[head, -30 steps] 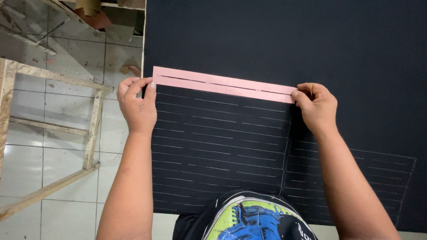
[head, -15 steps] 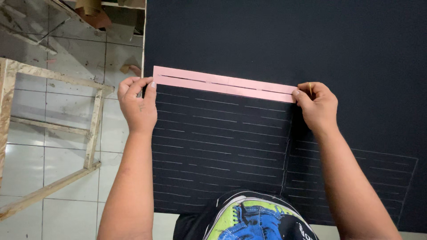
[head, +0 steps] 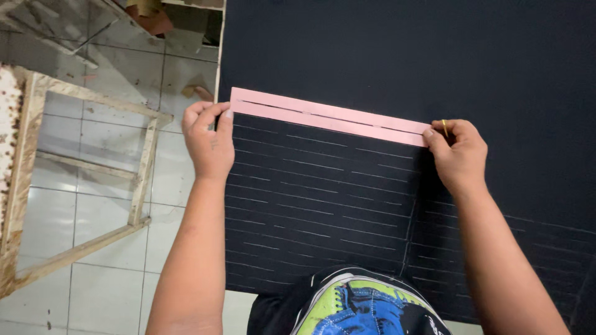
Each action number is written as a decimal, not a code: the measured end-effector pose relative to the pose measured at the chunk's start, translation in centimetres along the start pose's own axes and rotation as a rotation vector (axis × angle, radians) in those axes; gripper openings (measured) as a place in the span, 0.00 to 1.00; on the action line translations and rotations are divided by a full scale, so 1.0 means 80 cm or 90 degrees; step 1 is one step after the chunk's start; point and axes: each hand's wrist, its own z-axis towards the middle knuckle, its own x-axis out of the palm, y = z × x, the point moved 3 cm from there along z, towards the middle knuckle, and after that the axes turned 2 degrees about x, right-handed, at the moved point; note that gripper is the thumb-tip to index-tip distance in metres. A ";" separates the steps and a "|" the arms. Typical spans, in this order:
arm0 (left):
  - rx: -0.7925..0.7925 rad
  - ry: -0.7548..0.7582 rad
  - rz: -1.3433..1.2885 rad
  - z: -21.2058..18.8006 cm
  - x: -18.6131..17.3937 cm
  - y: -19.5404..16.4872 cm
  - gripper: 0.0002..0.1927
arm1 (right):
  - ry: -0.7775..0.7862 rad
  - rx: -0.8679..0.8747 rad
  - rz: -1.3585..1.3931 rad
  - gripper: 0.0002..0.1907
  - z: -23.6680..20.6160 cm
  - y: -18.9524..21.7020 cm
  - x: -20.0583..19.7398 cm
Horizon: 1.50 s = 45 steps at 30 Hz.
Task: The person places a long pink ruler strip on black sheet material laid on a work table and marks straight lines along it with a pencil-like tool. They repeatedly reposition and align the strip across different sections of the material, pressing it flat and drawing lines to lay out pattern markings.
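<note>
A long pink slotted strip, apparently a thin card or plastic template, is laid flat across a dark sheet already marked with rows of pale lines. Its left end is pinned under the curled fingers of the left hand; its right end is pressed by the right hand, closed around a small yellow marking tool. The strip is judged light, bendable and prone to sliding, so it is best held at both ends.

A long pink slotted strip lies across a dark fabric sheet marked with rows of pale lines. The left hand pins its left end, the right hand its right end; a wooden frame stands at left on the tiled floor
</note>
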 end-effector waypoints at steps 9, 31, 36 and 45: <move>0.002 -0.010 0.009 0.005 -0.003 -0.001 0.05 | 0.014 0.025 -0.044 0.12 -0.001 0.014 0.000; 0.073 -0.060 0.263 0.003 0.000 -0.011 0.05 | 0.016 -0.008 -0.077 0.12 0.001 0.019 -0.001; 0.120 0.166 0.272 -0.013 0.066 -0.048 0.05 | 0.047 0.005 -0.086 0.13 0.009 0.018 -0.005; 0.247 0.147 0.212 -0.065 0.081 -0.098 0.19 | 0.041 -0.230 -0.005 0.10 0.033 0.122 0.024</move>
